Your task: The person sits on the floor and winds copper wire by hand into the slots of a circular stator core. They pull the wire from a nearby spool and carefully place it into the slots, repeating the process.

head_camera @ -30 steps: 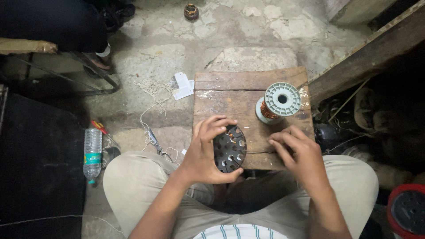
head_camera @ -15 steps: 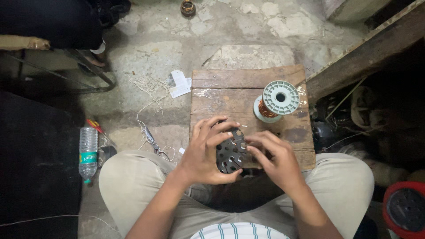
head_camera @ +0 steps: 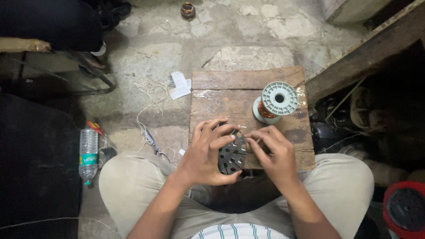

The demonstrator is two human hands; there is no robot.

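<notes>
I see left hand (head_camera: 204, 155) gripping the stator (head_camera: 232, 156) at the board's (head_camera: 230, 95) near edge | right hand (head_camera: 275, 152) pinching closed at the stator's top rim, fingertips (head_camera: 249, 136) touching it | wire spool (head_camera: 274, 102) upright near the board's right edge | bottle (head_camera: 88, 155) on floor, far left

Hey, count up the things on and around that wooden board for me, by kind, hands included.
Hands: 2, left hand and right hand, both on the stator core
Slotted metal stator core: 1
Copper wire spool: 1
Wooden board: 1
Plastic water bottle: 1
Total: 6
</notes>
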